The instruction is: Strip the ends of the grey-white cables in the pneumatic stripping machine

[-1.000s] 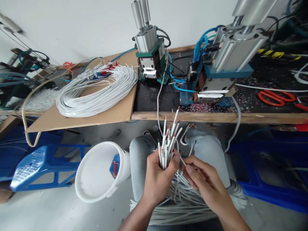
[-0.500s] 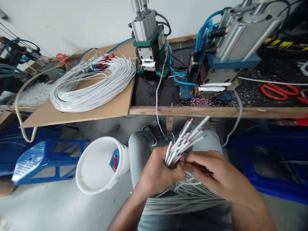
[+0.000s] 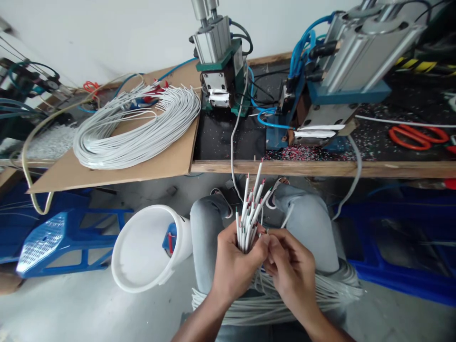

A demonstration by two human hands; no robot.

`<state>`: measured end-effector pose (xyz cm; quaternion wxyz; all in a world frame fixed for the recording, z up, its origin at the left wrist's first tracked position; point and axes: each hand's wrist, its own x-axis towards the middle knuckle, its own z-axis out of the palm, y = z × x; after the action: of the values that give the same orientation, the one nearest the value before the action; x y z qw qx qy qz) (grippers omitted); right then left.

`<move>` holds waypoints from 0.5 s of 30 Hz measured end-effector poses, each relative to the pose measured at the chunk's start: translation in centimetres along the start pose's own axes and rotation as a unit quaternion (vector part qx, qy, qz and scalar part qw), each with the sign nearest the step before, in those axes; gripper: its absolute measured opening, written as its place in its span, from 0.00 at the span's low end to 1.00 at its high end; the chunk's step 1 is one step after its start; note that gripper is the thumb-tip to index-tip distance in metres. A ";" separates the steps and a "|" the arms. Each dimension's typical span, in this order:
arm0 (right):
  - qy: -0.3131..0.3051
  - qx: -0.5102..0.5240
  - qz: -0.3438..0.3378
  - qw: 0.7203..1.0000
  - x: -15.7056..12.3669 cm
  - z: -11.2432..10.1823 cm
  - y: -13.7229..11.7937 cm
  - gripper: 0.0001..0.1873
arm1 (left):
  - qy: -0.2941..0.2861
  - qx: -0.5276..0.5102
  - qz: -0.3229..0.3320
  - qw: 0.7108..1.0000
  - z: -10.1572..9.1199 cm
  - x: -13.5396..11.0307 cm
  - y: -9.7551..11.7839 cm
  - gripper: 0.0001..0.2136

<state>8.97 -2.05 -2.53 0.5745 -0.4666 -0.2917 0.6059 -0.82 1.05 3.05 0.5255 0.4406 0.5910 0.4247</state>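
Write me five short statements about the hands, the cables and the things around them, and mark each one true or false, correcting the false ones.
1. The left hand holds a bunch of white cables, with the right hand close beside it. True.
2. The orange-handled scissors are in the right hand. False: they lie on the bench.
3. The large cable coil rests on a cardboard sheet. True.
4. The white bucket stands on the bench. False: it is on the floor.
5. More cables lie across the person's legs. True.
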 end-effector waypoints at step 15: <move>-0.140 -0.511 -0.512 0.676 5.1 -6.8 -5.6 0.29 | -0.063 -0.119 -0.048 0.990 -0.2 2.9 0.8 0.12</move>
<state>17.91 2.61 -1.38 0.4191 -0.3746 -0.8265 0.0318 -1.08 4.04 3.14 0.6304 0.3719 0.5222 0.4377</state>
